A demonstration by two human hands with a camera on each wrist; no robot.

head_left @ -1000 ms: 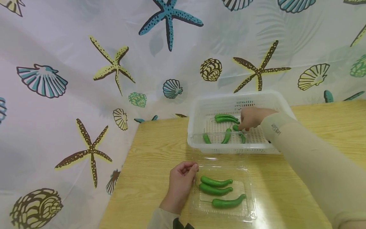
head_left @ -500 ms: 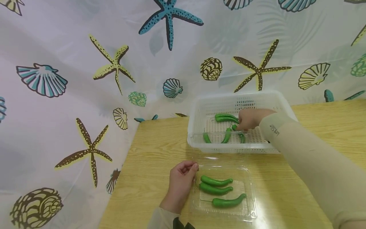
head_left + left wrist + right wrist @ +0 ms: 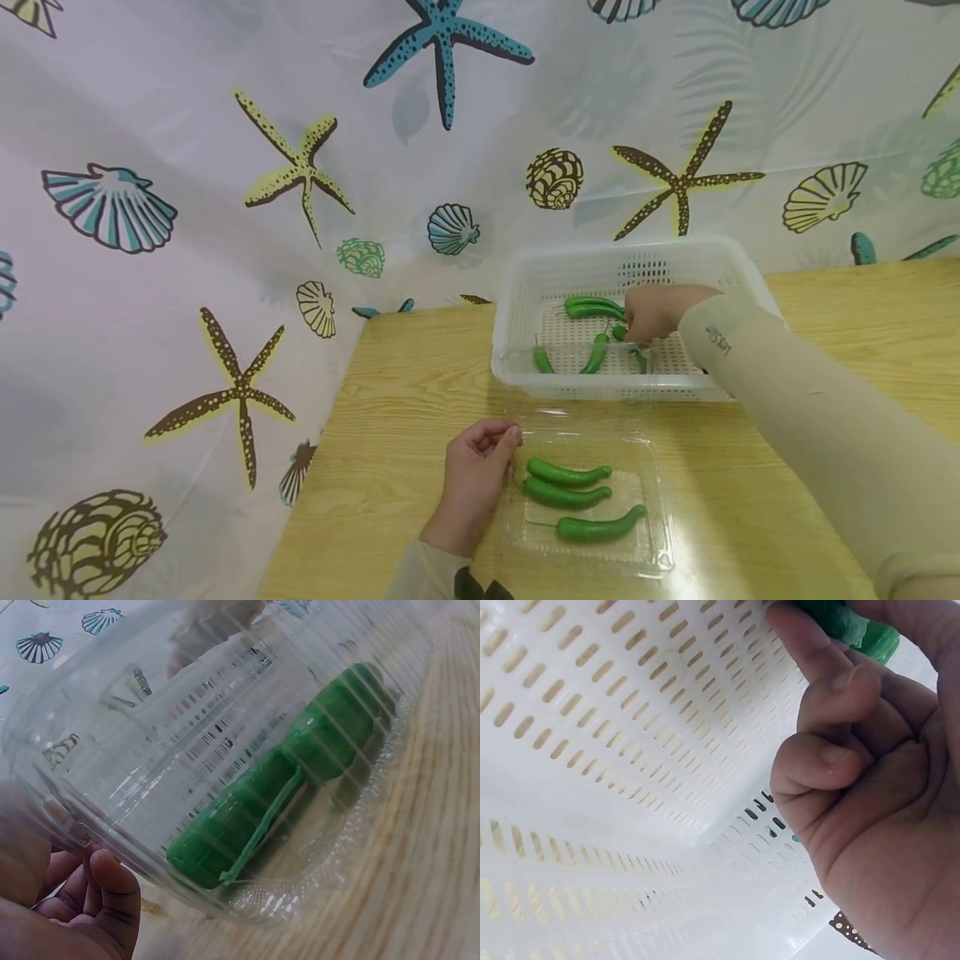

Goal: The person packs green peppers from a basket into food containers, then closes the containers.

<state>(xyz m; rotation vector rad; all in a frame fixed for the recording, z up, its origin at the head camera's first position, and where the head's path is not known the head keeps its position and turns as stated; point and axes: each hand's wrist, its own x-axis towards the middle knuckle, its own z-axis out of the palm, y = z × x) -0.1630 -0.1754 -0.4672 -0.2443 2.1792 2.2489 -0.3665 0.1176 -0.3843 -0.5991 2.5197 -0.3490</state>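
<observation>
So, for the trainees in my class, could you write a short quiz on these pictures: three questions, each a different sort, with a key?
1. How many green peppers lie in the clear container?
2. True or false: the right hand is inside the white basket.
3. What does the left hand hold? (a) a pepper (b) the container's edge (c) the patterned backdrop

Key: 1. three; 2. true; 3. b

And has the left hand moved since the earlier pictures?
No, not visibly: in the head view, the left hand stays just below the white basket's front left corner, at the clear container's edge.
</observation>
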